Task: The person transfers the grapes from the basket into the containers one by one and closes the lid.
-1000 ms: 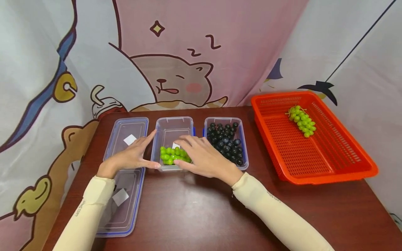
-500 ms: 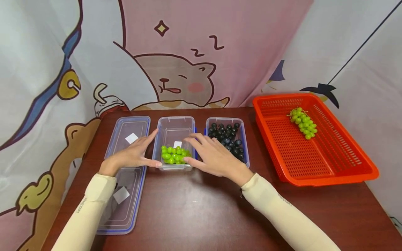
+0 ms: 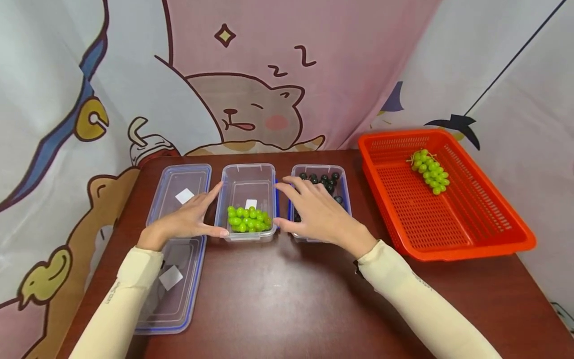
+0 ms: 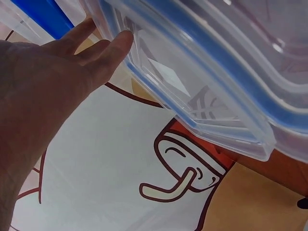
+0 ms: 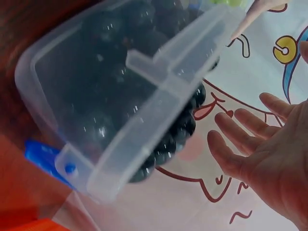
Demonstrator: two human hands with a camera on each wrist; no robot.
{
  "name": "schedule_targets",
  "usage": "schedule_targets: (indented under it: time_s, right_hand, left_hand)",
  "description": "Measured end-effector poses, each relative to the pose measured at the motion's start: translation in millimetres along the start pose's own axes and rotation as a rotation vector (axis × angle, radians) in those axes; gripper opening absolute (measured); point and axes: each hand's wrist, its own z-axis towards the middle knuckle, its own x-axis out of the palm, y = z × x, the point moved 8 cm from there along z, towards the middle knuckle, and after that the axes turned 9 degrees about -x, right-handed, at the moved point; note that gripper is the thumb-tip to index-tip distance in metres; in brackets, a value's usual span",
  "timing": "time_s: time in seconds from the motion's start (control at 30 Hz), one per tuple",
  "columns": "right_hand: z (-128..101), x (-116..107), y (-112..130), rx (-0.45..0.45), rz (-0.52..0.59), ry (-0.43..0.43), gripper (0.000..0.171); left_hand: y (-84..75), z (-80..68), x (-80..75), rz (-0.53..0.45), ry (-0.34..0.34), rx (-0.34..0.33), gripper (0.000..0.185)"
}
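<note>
Clear plastic box (image 3: 248, 199) of green grapes (image 3: 248, 219) sits between both hands' straight, spread fingers (image 3: 211, 195), holding nothing.

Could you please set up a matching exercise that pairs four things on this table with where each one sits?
Things:
1. green grapes
2. dark grapes
3. green bunch
4. lids

Places:
A. in the orange basket
B. flat on the table, under the left hand
C. in the middle tub, between both hands
D. in the right tub, partly hidden by the right hand

Pairs: 1-C, 2-D, 3-A, 4-B
</note>
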Motion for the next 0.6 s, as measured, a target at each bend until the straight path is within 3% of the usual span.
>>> schedule_targets:
  time_s: [0.33,0.6]
  right_hand:
    - [-5,-21,-14,0.046,-0.009,0.000,0.084]
    - [-7,-38,-25,0.052,0.009,-0.006,0.084]
  left_hand:
    - [-1.4,2.7,-2.4,0.024,-0.021,0.042,0.134]
    - [-0.7,2.8,-1.1,0.017,-0.017,0.035,0.133]
